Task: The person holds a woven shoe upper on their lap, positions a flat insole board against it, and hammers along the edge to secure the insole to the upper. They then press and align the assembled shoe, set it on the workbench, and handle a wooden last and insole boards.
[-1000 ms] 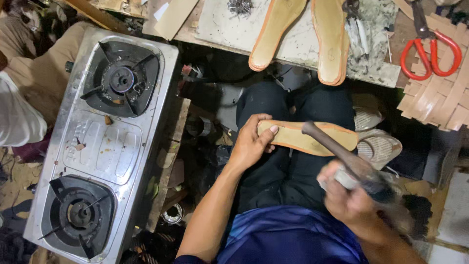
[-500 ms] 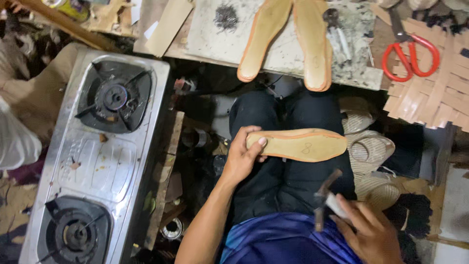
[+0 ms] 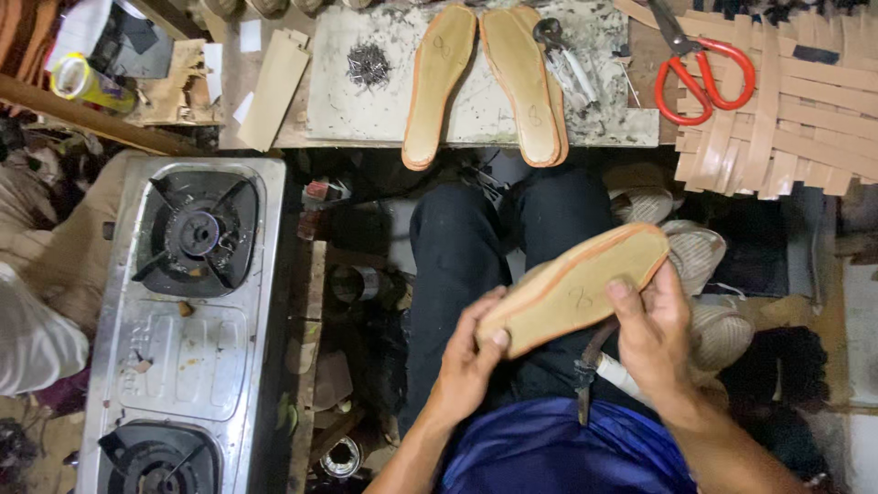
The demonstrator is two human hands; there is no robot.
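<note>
the tan insole [image 3: 574, 288] is pinched at its ends by both hands, left [image 3: 468, 359] and right [image 3: 653, 334], fingers curled.

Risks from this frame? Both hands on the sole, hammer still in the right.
1. The right hand pinches the tan shoe insole while also keeping the dark-handled hammer under its palm; that shared grip looks loose, so the hammer might slip onto the lap.
2. The left hand supports only the insole's heel end; it may flex or twist.
3. The pile of small dark nails lies loose on the board and could scatter.
</note>
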